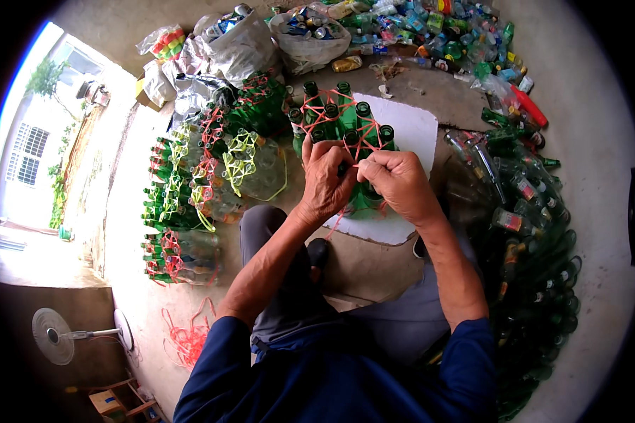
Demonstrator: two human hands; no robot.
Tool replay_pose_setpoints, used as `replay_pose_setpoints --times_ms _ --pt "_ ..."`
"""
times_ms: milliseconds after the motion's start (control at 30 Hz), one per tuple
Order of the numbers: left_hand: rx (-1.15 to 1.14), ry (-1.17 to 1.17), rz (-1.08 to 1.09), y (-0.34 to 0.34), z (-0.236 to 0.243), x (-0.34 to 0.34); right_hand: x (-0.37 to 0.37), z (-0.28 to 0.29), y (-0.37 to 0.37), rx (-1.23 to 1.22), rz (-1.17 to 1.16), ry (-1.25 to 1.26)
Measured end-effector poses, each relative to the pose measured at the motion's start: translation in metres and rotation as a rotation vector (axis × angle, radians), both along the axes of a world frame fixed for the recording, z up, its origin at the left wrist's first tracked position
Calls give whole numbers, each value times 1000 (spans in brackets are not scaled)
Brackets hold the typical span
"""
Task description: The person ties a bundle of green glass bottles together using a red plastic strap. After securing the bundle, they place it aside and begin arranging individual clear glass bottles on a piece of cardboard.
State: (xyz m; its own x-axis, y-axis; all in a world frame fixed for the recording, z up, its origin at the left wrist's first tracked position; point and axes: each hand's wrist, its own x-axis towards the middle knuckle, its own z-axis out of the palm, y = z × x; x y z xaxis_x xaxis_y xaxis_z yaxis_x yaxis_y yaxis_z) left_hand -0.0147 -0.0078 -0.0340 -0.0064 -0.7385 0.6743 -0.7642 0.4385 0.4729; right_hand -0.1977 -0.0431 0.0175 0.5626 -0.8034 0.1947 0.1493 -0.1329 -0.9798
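Observation:
A cluster of upright green glass bottles (348, 116) stands in front of me on a white board (404, 134). Red plastic string (317, 107) criss-crosses between the bottle necks. At the near side of the cluster, my left hand (326, 173) is closed, its fingers curled by a bottle neck and the string. My right hand (402, 183) pinches the red string beside it, thumb against a bent forefinger. Both hands almost meet, with a short stretch of string between them. The hands hide the nearest necks.
Tied bottle bundles (241, 158) stand at the left, some with yellow-green string. Loose red string (189, 340) lies on the floor near a fan (53, 336). Loose glass bottles (536, 204) are heaped at the right. Bags of cans (307, 42) and mixed bottles (430, 32) line the back.

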Motion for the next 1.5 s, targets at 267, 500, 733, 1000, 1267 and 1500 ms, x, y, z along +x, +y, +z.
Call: replay_pose_setpoints --times_ms 267,500,733,1000,1267,1500 --pt "-34 37 18 1 0 -6 -17 7 -9 166 143 87" --pt "-12 61 8 1 -1 -8 -20 8 -5 183 176 153" --pt "-8 64 3 0 -6 -7 -21 4 -10 107 131 132" --pt "-20 53 37 1 -7 -6 -43 -24 -53 94 -106 225" --pt "16 -4 49 -2 2 -8 -29 -71 -80 -240 -248 193" --pt "-20 55 37 4 0 -11 -15 -66 -84 -141 -59 364"
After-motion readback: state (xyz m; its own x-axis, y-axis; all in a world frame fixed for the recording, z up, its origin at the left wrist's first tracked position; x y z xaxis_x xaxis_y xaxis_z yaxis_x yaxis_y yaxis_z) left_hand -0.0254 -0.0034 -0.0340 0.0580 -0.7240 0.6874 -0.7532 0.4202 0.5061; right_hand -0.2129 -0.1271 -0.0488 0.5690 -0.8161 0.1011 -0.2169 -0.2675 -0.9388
